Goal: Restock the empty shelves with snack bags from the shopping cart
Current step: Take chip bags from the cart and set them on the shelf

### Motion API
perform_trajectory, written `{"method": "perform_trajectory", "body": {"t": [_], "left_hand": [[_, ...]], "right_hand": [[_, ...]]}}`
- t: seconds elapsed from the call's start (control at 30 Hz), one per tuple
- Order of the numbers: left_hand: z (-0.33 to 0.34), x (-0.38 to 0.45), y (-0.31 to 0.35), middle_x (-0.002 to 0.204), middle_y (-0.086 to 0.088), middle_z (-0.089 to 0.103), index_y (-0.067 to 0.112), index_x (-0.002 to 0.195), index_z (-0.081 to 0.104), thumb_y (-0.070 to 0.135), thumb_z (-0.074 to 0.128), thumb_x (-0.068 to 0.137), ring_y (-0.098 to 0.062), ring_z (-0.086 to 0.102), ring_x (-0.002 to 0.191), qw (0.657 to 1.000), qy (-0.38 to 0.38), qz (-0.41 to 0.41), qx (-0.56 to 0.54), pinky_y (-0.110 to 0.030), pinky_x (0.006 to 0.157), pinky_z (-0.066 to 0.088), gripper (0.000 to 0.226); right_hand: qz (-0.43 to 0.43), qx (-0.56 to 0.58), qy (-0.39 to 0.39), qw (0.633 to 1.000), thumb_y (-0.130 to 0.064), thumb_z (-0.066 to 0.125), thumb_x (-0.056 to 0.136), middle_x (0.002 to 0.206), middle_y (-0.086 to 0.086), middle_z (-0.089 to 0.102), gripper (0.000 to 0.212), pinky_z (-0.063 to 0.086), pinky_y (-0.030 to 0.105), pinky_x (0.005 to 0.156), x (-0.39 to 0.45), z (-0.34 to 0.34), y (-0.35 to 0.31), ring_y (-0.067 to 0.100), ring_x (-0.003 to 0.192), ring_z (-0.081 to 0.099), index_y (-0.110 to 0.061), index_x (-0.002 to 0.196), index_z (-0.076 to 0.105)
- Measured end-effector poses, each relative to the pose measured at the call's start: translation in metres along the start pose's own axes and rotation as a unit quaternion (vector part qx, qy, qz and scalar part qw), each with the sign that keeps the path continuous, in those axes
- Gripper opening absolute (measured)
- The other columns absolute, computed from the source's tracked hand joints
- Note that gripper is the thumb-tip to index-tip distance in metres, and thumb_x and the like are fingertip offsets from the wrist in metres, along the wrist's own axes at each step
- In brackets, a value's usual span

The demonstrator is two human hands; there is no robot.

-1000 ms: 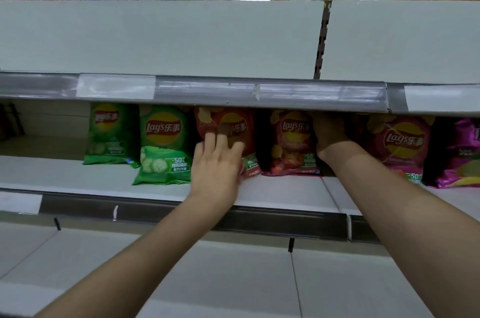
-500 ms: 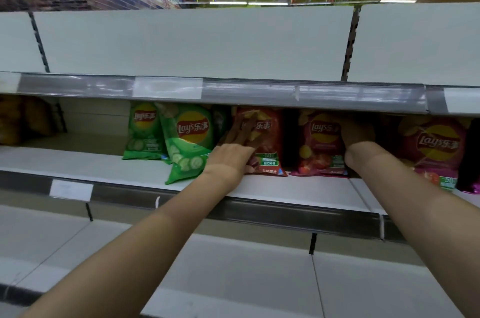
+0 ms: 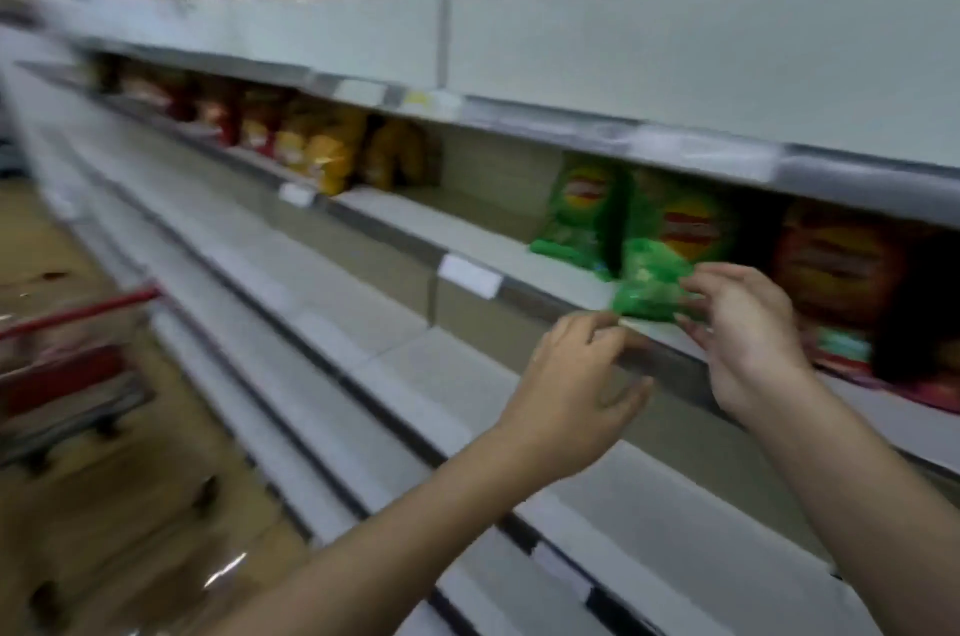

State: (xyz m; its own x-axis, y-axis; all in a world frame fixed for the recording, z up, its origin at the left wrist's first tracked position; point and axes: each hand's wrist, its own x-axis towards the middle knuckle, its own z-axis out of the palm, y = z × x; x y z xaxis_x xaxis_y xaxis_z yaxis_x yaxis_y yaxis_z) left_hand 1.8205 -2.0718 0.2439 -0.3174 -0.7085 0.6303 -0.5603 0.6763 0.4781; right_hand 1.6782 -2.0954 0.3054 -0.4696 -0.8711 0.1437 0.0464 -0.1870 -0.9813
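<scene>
Running from the far left to the right edge of the blurred view, long grey shelving (image 3: 363,365) fills most of the picture, with bare boards on its lower tiers. One stocked shelf (image 3: 483,245) at chest height carries the snack bags. At the left, on the tan floor (image 3: 130,505), stands the red shopping cart (image 3: 67,365), well apart from both arms; what it holds is too smeared to tell.

Farther along the stocked shelf sit red and yellow bags (image 3: 311,146), blurred. Nearer, a red bag (image 3: 836,266) stands upright behind the right hand. Left of it are two green bags: one upright green bag (image 3: 576,214) toward the back, and a tilted green bag (image 3: 670,266) leaning forward with its lower end over the shelf's front lip.

White price tags (image 3: 470,275) hang on the shelf edges.

The right hand (image 3: 748,334) has its fingers curled against the lower end of the tilted green bag, and thumb and fingertips seem to pinch the crinkled foil, though blur keeps the grip from being sure. The left hand (image 3: 576,391) is just below and left of that bag, fingers loosely bent, fingertips at the shelf's front rail, holding nothing; I cannot tell whether it touches the bag.
</scene>
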Motion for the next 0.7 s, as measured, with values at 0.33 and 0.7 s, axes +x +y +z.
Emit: {"method": "perform_trajectory", "body": {"t": [0.33, 0.7], "left_hand": [[-0.18, -0.279, -0.158, 0.113, -0.001, 0.065, 0.014, 0.111, 0.066, 0.027, 0.061, 0.091, -0.014, 0.058, 0.108, 0.869, 0.043, -0.491, 0.051, -0.02, 0.089, 0.042, 0.024], [-0.411, -0.458, -0.354, 0.106, -0.002, 0.062, 0.01, 0.115, 0.061, 0.022, 0.055, 0.096, -0.008, 0.056, 0.09, 0.723, 0.128, -0.679, -0.024, -0.007, 0.064, 0.042, 0.023]], "right_hand": [[0.226, -0.04, -0.426, 0.875, -0.002, 0.052, 0.095, 0.086, 0.007, 0.06, 0.011, 0.05, 0.03, 0.071, -0.193, 0.271, 0.139, 0.016, 0.071, 0.055, -0.01, 0.093, 0.06], [0.378, -0.051, -0.505, 0.774, -0.007, 0.058, 0.093, 0.082, 0.004, 0.066, 0.01, 0.053, 0.033, 0.074, -0.362, 0.596, 0.256, 0.017, 0.077, 0.062, -0.013, 0.088, 0.064]]}}
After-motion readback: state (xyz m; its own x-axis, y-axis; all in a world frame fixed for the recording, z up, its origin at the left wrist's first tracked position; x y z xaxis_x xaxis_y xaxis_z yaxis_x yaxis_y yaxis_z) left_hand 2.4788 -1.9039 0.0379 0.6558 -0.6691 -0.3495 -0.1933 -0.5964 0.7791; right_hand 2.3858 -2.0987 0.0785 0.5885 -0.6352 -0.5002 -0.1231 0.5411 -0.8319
